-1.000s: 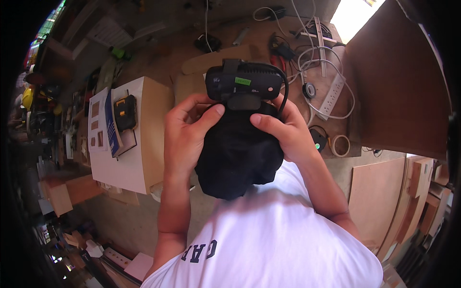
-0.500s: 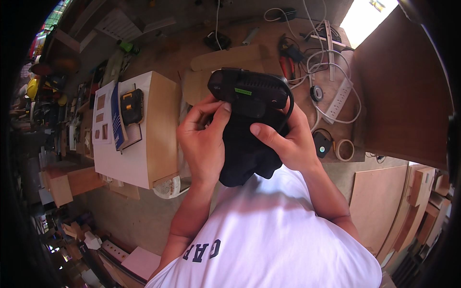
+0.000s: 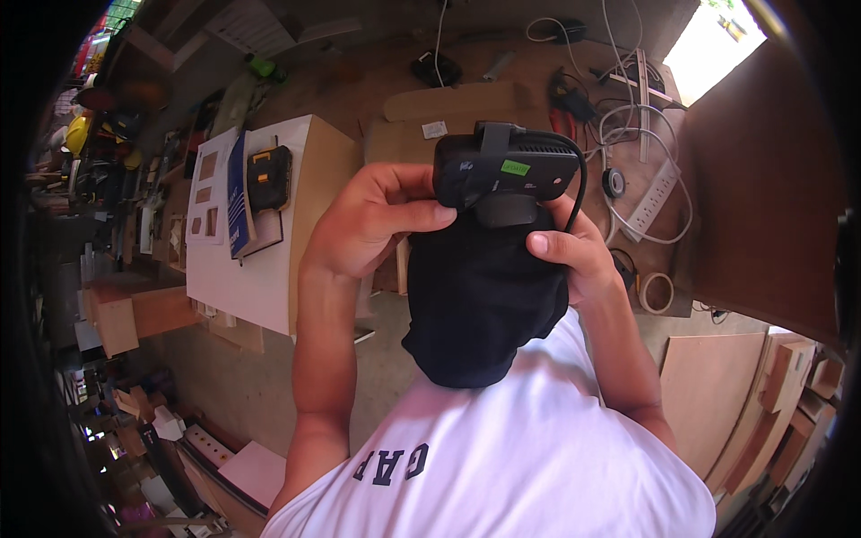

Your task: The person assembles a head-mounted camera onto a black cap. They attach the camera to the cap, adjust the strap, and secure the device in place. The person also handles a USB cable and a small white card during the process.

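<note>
In front of my chest I hold a black cloth cap (image 3: 475,300) with a black box-shaped device (image 3: 480,170) at its far end. The device has a green label, a strap over its top and vent slots along one edge. A black cable (image 3: 581,179) loops down its right side. My left hand (image 3: 372,220) is closed at the device's left corner, thumb on the near side and fingers partly hidden behind. My right hand (image 3: 583,255) grips the right side where cloth and device meet, its thumb on the cloth and its other fingers mostly out of sight.
Left of me a white-topped box (image 3: 260,296) bears a blue book (image 3: 247,224) and a yellow-and-black case (image 3: 270,177). On the workbench lie cardboard (image 3: 448,101), a power strip (image 3: 652,199), white cables and a tape roll (image 3: 656,292). A brown panel (image 3: 762,197) stands at right.
The cap and device have shifted right, and the device faces me more fully. My left hand has turned, its thumb now lying across the device's lower left corner. The cloth hangs wider.
</note>
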`<state>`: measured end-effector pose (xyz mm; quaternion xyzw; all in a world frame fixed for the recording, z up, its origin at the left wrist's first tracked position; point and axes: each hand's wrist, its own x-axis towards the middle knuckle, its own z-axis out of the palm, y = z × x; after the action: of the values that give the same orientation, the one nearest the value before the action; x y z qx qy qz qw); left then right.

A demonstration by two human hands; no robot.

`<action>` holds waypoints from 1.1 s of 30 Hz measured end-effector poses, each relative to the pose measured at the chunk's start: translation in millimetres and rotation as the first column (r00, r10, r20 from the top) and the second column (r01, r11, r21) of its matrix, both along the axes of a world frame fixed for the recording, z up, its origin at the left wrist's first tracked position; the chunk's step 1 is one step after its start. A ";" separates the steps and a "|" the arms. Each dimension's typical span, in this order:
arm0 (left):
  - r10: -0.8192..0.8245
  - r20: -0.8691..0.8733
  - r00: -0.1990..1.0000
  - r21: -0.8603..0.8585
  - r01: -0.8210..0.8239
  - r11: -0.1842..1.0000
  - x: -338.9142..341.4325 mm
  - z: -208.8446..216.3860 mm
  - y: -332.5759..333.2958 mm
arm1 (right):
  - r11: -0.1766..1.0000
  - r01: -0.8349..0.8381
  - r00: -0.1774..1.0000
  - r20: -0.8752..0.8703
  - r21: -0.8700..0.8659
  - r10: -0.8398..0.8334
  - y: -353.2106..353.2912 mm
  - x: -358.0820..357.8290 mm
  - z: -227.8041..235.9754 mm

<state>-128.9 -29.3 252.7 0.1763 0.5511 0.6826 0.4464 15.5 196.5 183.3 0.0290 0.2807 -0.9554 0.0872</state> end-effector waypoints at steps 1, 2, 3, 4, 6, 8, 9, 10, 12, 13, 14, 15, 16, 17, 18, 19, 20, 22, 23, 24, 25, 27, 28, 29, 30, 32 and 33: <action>-0.033 0.013 0.999 0.016 0.033 0.999 -2.9 0.9 0.8 | 0.999 -0.025 1.000 -0.010 -0.024 0.025 0.7 -0.6 0.3; -0.082 0.087 0.993 0.031 0.080 0.996 -8.3 -1.4 -0.3 | 0.998 -0.051 0.999 -0.021 -0.047 0.050 1.6 -1.4 0.9; -0.132 0.158 0.979 0.049 0.125 0.991 -14.9 -6.3 -2.9 | 0.995 -0.076 0.997 -0.033 -0.070 0.074 2.3 -2.2 1.3; -0.179 0.229 0.957 0.073 0.167 0.983 -18.8 -12.2 -4.1 | 0.994 -0.088 0.996 -0.034 -0.062 0.086 3.1 -2.8 0.9; -0.206 0.270 0.940 0.158 0.167 0.973 -21.2 -24.2 -3.6 | 0.992 -0.114 0.993 -0.038 -0.045 0.112 4.3 -3.4 -0.1; -0.254 0.306 0.918 0.233 0.186 0.954 -22.5 -26.3 -0.5 | 0.990 -0.124 0.992 -0.016 -0.061 0.123 4.5 -3.1 -0.2; -0.285 0.320 0.904 0.268 0.203 0.942 -22.1 -24.0 2.2 | 0.989 -0.130 0.992 -0.006 -0.069 0.130 4.7 -3.0 -0.3; -0.296 0.322 0.899 0.292 0.203 0.934 -21.6 -24.3 3.2 | 0.985 -0.152 0.988 0.002 -0.080 0.153 5.3 -3.5 -1.6; -0.300 0.317 0.900 0.332 0.191 0.924 -20.6 -30.5 3.2 | 0.975 -0.198 0.979 0.015 -0.104 0.201 6.6 -5.3 -5.4; -0.284 0.298 0.911 0.334 0.179 0.925 -21.5 -34.7 2.9 | 0.976 -0.193 0.980 0.025 -0.105 0.197 6.5 -6.2 -3.8; -0.265 0.280 0.923 0.335 0.165 0.928 -21.5 -38.9 2.0 | 0.976 -0.189 0.980 0.035 -0.106 0.193 6.3 -7.1 -0.4; -0.229 0.247 0.941 0.320 0.143 0.936 -19.5 -40.9 0.0 | 0.977 -0.185 0.981 0.045 -0.108 0.191 6.2 -8.1 2.9; -0.196 0.216 0.957 0.307 0.124 0.943 -16.2 -38.4 1.5 | 0.979 -0.180 0.979 0.081 -0.092 0.187 7.0 -9.0 5.1; -0.102 0.108 0.989 0.222 0.076 0.972 -11.1 -34.3 3.3 | 0.982 -0.175 0.976 0.118 -0.076 0.183 8.0 -10.2 7.3; -0.014 -0.010 1.000 0.142 0.015 0.990 -3.1 -28.5 6.7 | 0.983 -0.172 0.972 0.154 -0.061 0.179 8.8 -11.0 8.4; 0.065 -0.135 0.989 0.070 -0.056 0.996 5.8 -24.1 11.5 | 0.983 -0.176 0.969 0.167 -0.057 0.183 9.7 -11.0 8.7; 0.147 -0.215 0.965 0.133 -0.120 0.984 15.5 -27.6 15.3 | 0.981 -0.184 0.965 0.179 -0.054 0.191 10.7 -11.5 8.8; 0.315 -0.353 0.881 0.270 -0.226 0.936 30.8 -44.5 22.8 | 0.977 -0.206 0.956 0.203 -0.050 0.212 11.3 -13.8 10.9; 0.381 -0.392 0.837 0.337 -0.255 0.906 31.1 -58.2 22.0 | 0.972 -0.228 0.949 0.213 -0.051 0.233 9.7 -15.8 15.6; 0.447 -0.424 0.787 0.404 -0.277 0.872 28.4 -75.8 20.6 | 0.967 -0.249 0.941 0.222 -0.052 0.255 8.3 -17.1 18.4; 0.526 -0.477 0.704 0.461 -0.309 0.832 26.4 -80.1 24.3 | 0.964 -0.258 0.940 0.214 -0.058 0.265 8.5 -16.9 16.4; 0.676 -0.578 0.458 0.561 -0.378 0.736 23.4 -84.2 31.3 | 0.958 -0.277 0.938 0.196 -0.070 0.286 8.9 -16.1 11.2; 0.710 -0.618 0.339 0.608 -0.367 0.704 21.2 -82.0 33.6 | 0.961 -0.270 0.935 0.222 -0.054 0.276 8.2 -15.3 12.5; 0.738 -0.642 0.208 0.654 -0.353 0.668 17.6 -79.6 36.0 | 0.964 -0.264 0.932 0.248 -0.039 0.265 6.9 -13.8 15.3; 0.744 -0.657 0.120 0.692 -0.295 0.659 11.9 -76.0 37.0 | 0.966 -0.257 0.928 0.273 -0.023 0.254 6.1 -12.6 16.9; 0.607 -0.794 -0.028 0.594 -0.244 0.767 7.0 -62.3 32.0 | 0.971 -0.241 0.926 0.297 -0.006 0.232 8.0 -10.2 12.1; 0.438 -0.895 -0.088 0.445 -0.267 0.855 6.3 -49.2 20.8 | 0.972 -0.233 0.926 0.307 0.001 0.221 9.2 -9.6 10.7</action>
<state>-122.7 -8.5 203.5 0.4722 0.6823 0.4886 -0.2696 5.9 205.7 193.9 0.1450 0.2834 -0.9174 0.2389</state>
